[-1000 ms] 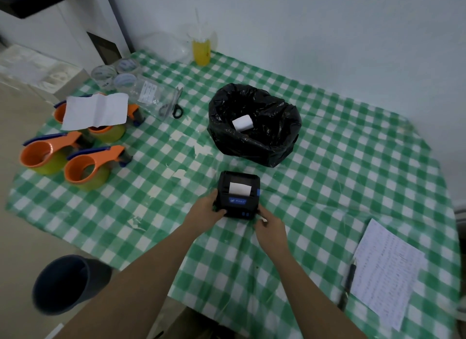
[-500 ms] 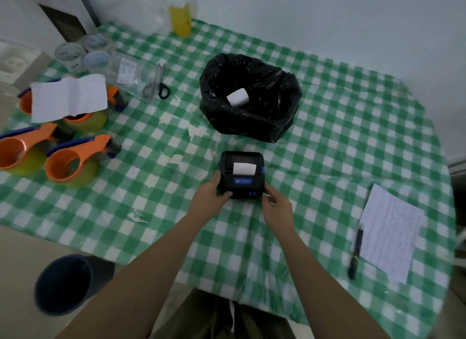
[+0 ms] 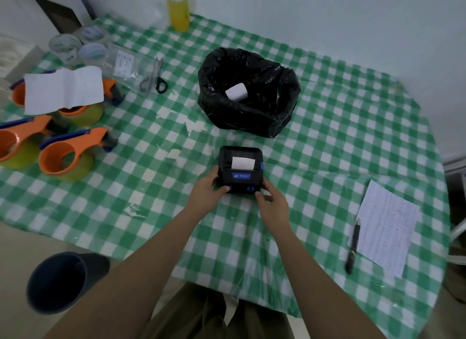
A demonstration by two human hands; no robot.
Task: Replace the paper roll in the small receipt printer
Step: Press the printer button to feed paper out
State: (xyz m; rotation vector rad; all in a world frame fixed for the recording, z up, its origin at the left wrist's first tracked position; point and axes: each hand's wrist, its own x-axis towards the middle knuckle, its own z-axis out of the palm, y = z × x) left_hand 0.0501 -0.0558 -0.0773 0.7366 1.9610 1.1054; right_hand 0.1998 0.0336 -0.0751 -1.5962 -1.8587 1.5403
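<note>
The small black receipt printer [image 3: 240, 169] sits on the green checked tablecloth [image 3: 327, 136], lid closed, with a short tongue of white paper [image 3: 242, 162] sticking out of its slot. My left hand [image 3: 208, 189] grips its left side. My right hand [image 3: 272, 203] touches its lower right corner with the fingertips. A white paper roll [image 3: 235, 92] lies inside the black bag-lined bin [image 3: 272, 111] behind the printer.
Orange tape dispensers [image 3: 65, 154] and a white sheet [image 3: 63, 89] lie at the left, scissors [image 3: 157, 78] and tape rolls [image 3: 75, 46] further back. A yellow drink [image 3: 178, 13] stands by the wall. Written paper [image 3: 385, 225] and a pen [image 3: 353, 245] lie at right. A dark bucket [image 3: 58, 280] stands on the floor.
Both hands have stayed on the printer, which keeps its place on the cloth. Only the head camera has shifted, so the scene sits slightly differently in view.
</note>
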